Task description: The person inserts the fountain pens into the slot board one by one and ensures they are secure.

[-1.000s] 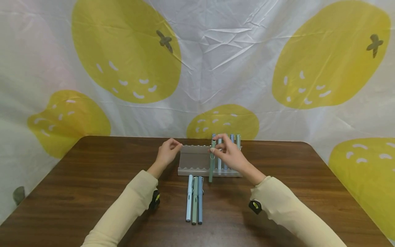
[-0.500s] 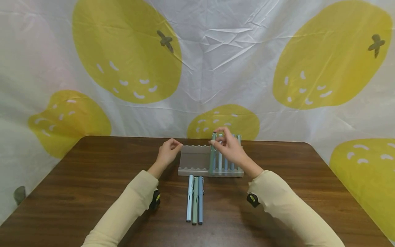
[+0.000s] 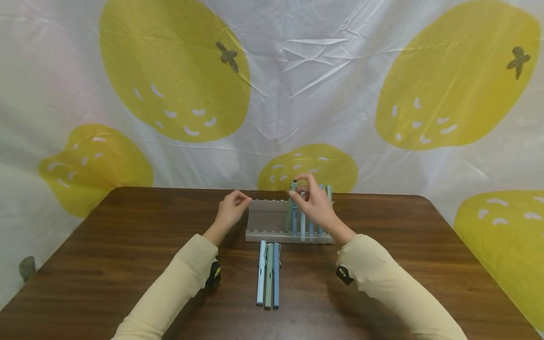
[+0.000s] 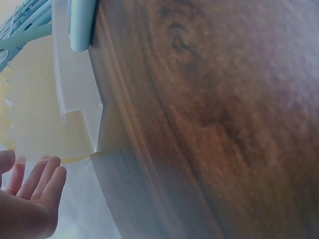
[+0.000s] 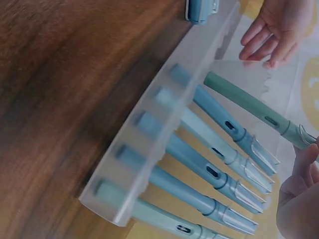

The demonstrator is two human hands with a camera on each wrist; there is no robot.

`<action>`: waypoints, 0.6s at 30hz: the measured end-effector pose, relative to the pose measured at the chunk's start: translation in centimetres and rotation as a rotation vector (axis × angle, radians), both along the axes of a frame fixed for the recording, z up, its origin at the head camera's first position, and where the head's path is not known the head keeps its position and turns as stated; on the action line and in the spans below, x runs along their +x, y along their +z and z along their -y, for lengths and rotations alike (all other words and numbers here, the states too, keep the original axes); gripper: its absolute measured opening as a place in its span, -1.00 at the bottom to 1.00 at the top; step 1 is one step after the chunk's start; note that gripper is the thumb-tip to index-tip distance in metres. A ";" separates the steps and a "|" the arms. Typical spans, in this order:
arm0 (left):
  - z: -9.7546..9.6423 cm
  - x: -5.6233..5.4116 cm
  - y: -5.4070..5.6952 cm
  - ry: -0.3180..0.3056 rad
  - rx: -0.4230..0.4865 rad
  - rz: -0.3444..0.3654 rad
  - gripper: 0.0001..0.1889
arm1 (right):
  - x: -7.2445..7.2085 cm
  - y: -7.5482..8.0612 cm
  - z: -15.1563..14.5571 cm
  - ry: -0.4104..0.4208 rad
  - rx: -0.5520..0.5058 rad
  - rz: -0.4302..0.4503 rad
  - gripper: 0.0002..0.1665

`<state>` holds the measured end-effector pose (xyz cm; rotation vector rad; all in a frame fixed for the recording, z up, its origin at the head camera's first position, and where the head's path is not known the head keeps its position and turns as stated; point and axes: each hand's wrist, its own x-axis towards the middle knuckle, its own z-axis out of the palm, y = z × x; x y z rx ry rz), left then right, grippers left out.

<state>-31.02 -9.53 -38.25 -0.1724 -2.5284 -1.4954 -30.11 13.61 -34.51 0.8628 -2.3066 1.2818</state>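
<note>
My right hand [image 3: 318, 204] pinches a dark green fountain pen [image 5: 249, 103] near its clip end. That pen slants over the clear pen rack [image 3: 267, 236], its lower end just above or behind the front lip, left of the racked pens. My left hand [image 3: 231, 209] is at the rack's upper left corner, with thumb and index finger seeming to pinch its edge; in the left wrist view the thumb is partly cut off. Several blue and pale green pens [image 5: 214, 172] lean side by side in the rack's right-hand notches. My right hand partly hides them in the head view.
Three capped pens, light blue [image 3: 261, 274], green [image 3: 269, 276] and blue [image 3: 276, 276], lie side by side on the brown wooden table [image 3: 170, 264], in front of the rack. A white cloth with yellow fruit prints [image 3: 174, 71] hangs behind the table.
My right hand has lifted the dark green pen and carried it back, from in front of the rack's lip to over the rack, then slightly left. The left hand stays at the rack's corner.
</note>
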 end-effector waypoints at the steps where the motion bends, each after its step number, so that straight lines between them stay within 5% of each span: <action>1: 0.0 0.0 0.0 0.000 0.001 0.000 -0.80 | -0.1 -0.1 0.0 -0.007 0.002 -0.008 -0.62; 9: 0.0 0.1 0.1 0.006 -0.009 -0.006 -0.80 | 0.0 -0.9 0.1 -0.004 0.032 -0.020 -0.63; 13: 0.0 0.2 0.2 0.000 -0.003 0.000 -0.81 | 1.6 0.4 0.6 0.022 0.020 0.009 -0.63; 18: 0.0 0.2 0.1 -0.002 -0.007 -0.002 -0.80 | 0.9 -0.5 0.3 0.023 0.035 0.051 -0.63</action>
